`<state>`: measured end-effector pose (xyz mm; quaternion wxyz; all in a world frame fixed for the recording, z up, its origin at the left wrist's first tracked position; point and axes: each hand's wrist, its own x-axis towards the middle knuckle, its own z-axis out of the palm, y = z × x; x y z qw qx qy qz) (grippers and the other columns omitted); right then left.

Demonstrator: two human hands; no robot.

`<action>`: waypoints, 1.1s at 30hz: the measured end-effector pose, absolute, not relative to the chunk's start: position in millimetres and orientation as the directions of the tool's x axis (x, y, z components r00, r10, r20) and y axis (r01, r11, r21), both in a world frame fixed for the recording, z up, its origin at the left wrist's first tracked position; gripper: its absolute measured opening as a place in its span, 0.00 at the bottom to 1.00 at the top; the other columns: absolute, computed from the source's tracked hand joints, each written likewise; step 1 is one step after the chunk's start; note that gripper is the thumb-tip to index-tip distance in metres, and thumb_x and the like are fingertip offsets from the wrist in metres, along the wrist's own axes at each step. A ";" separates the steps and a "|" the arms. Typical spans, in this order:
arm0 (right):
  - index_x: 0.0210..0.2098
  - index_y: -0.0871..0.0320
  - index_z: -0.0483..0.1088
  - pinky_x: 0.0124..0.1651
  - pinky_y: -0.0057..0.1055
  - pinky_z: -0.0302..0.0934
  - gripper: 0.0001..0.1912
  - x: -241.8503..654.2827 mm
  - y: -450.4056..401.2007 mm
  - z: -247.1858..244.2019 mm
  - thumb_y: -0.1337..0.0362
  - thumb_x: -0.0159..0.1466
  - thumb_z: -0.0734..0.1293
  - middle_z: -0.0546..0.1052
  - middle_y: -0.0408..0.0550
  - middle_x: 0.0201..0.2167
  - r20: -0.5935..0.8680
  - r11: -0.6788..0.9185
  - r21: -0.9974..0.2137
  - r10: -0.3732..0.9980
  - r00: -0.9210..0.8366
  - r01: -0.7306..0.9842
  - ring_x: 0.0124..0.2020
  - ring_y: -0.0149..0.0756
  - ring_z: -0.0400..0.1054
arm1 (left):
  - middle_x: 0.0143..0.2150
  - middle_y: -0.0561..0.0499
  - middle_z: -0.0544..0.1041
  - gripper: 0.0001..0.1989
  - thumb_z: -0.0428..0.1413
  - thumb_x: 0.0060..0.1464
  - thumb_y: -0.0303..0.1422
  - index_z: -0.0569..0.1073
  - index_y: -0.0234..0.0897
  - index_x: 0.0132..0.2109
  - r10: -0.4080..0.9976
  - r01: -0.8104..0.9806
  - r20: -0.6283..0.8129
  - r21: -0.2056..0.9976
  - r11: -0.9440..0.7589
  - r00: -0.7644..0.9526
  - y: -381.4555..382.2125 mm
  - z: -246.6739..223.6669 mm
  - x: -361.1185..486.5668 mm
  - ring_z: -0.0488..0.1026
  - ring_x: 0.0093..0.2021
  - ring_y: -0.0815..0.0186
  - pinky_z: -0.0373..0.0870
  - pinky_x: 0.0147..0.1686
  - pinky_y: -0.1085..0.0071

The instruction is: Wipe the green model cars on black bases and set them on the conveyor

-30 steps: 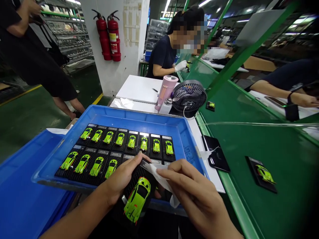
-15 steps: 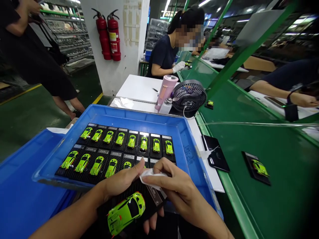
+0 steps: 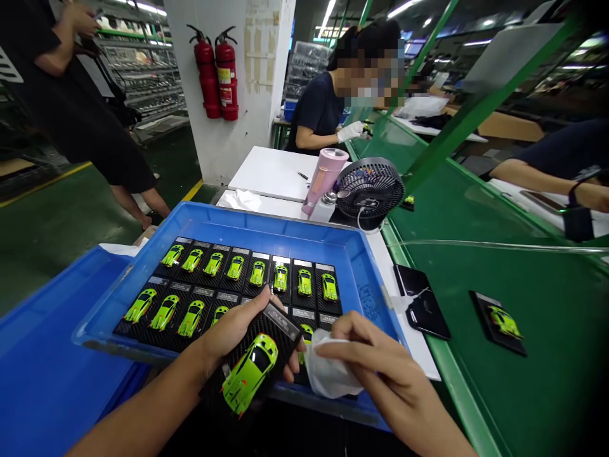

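Note:
My left hand [image 3: 240, 327] is closed around the edges of a black display base bearing a lime-green model car [image 3: 251, 374], tilted toward me. A grey nameplate [image 3: 281, 322] shows at the base's upper end. In my right hand [image 3: 380, 358] a crumpled white cloth [image 3: 330, 368] is pinched between thumb and fingers, just to the right of the base and apart from it. Beneath both hands lies a blue tray [image 3: 228, 219] with two rows of similar green model cars [image 3: 234, 268] on black bases. My hands hide part of the front row.
Right of the tray are a black phone [image 3: 421, 301] and a green conveyor belt [image 3: 457, 254] carrying another model car [image 3: 504, 322]. Behind it stand a pink tumbler [image 3: 325, 181] and a black fan [image 3: 371, 190]. A gloved co-worker [image 3: 316, 108] sits beyond; another person [image 3: 80, 120] stands left.
My right hand has drawn the cloth off the nameplate, to the right, and more of the cloth hangs loose. The left hand has turned the model car's base more upright.

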<state>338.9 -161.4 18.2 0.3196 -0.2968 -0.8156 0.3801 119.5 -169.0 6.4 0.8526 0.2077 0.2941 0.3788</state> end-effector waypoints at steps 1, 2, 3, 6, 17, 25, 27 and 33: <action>0.48 0.50 0.73 0.30 0.27 0.61 0.17 341.8 -163.8 18.8 0.72 0.68 0.57 0.66 0.46 0.32 0.312 0.521 -0.810 0.772 -0.554 0.269 0.31 0.32 0.65 | 0.29 0.42 0.79 0.23 0.42 0.62 0.46 0.72 0.34 0.32 0.790 -0.554 -0.343 0.573 0.604 0.508 -168.0 5.4 120.5 0.77 0.26 0.60 0.71 0.29 0.68; 0.49 0.50 0.72 0.30 0.26 0.60 0.17 342.6 -166.8 19.2 0.72 0.68 0.57 0.66 0.46 0.32 0.328 0.504 -0.815 0.809 -0.488 0.287 0.31 0.31 0.65 | 0.29 0.41 0.79 0.24 0.42 0.62 0.46 0.73 0.33 0.32 0.813 -0.581 -0.352 0.571 0.579 0.464 -167.2 4.8 122.1 0.77 0.26 0.60 0.72 0.31 0.67; 0.50 0.50 0.71 0.30 0.25 0.61 0.18 341.2 -170.3 19.5 0.73 0.68 0.58 0.67 0.46 0.33 0.341 0.489 -0.821 0.834 -0.433 0.296 0.31 0.31 0.65 | 0.28 0.41 0.79 0.24 0.43 0.61 0.47 0.73 0.32 0.33 0.830 -0.601 -0.372 0.572 0.558 0.416 -166.7 4.5 124.1 0.77 0.26 0.61 0.72 0.32 0.67; 0.51 0.49 0.70 0.31 0.24 0.62 0.19 325.5 -180.8 18.4 0.74 0.67 0.59 0.69 0.46 0.36 0.379 0.491 -0.834 0.841 -0.386 0.250 0.35 0.31 0.66 | 0.24 0.43 0.78 0.27 0.44 0.59 0.49 0.76 0.30 0.34 0.838 -0.614 -0.452 0.580 0.535 0.304 -166.3 6.1 130.8 0.75 0.23 0.64 0.70 0.29 0.71; 0.61 0.55 0.60 0.31 0.29 0.63 0.27 288.4 -198.1 0.7 0.77 0.65 0.57 0.67 0.53 0.36 0.470 0.724 -0.595 0.666 -0.579 0.349 0.32 0.35 0.65 | 0.22 0.44 0.77 0.29 0.44 0.59 0.50 0.77 0.27 0.37 0.837 -0.679 -0.540 0.580 0.450 0.093 -164.4 13.5 139.5 0.74 0.23 0.64 0.72 0.28 0.70; 0.54 0.51 0.67 0.31 0.24 0.61 0.22 311.7 -197.3 14.0 0.77 0.65 0.57 0.68 0.47 0.35 0.420 0.566 -0.795 0.774 -0.473 0.219 0.33 0.30 0.65 | 0.26 0.42 0.78 0.33 0.41 0.60 0.51 0.77 0.23 0.39 0.836 -0.725 -0.536 0.528 0.442 0.119 -163.1 11.4 135.3 0.75 0.25 0.65 0.72 0.26 0.72; 0.54 0.50 0.67 0.32 0.23 0.62 0.22 310.0 -197.0 12.6 0.77 0.65 0.59 0.70 0.46 0.36 0.426 0.525 -0.822 0.824 -0.373 0.221 0.35 0.30 0.66 | 0.26 0.42 0.78 0.33 0.41 0.60 0.51 0.77 0.23 0.39 0.820 -0.758 -0.556 0.474 0.447 0.136 -162.1 11.8 135.0 0.75 0.24 0.64 0.71 0.25 0.72; 0.52 0.47 0.69 0.36 0.25 0.63 0.21 301.0 -205.8 4.4 0.75 0.64 0.61 0.72 0.45 0.38 0.406 0.470 -0.861 0.866 -0.291 0.195 0.39 0.33 0.67 | 0.21 0.41 0.76 0.31 0.39 0.63 0.46 0.76 0.21 0.36 0.741 -0.809 -0.658 0.359 0.465 0.134 -155.7 9.0 134.5 0.73 0.20 0.64 0.70 0.22 0.71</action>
